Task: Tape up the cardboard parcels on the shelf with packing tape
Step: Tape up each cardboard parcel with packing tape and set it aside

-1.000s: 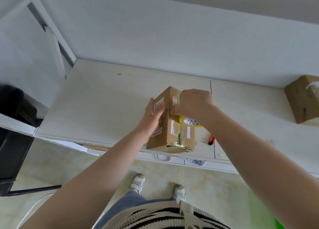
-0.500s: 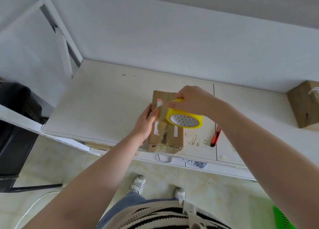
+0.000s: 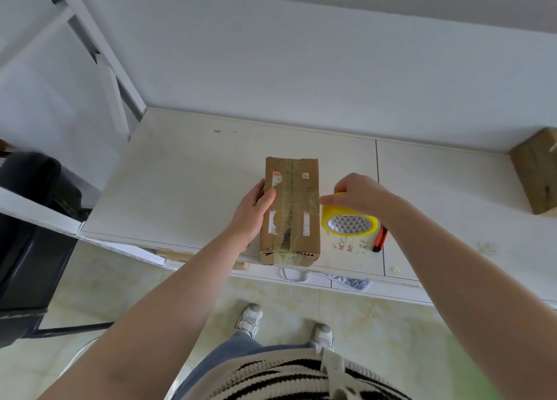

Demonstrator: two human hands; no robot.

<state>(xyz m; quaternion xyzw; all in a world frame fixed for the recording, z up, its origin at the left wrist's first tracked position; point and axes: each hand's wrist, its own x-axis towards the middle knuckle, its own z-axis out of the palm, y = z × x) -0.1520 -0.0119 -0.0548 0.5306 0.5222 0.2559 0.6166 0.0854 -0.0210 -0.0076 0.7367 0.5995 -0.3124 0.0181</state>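
Beside tape roll (image 3: pixel 349 223): red cutter (image 3: pixel 380 239), shelf-edge (image 3: pixel 180 243).

It looks like a plain storeroom or packing corner. A white laminate shelf (image 3: pixel 187 188) on a white metal frame (image 3: pixel 99 47) stands against a bare white wall (image 3: pixel 301 53), over a glossy beige tiled floor (image 3: pixel 120 282).

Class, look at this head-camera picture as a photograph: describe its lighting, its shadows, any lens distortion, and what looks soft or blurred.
Head view: soft, even daylight, with only faint shadows beside the parcel and under the tape roll; wide-angle bending bows the shelf edge and stretches both forearms; a blurred green patch smears the lower right corner; slight sheen on the parcel's tape.
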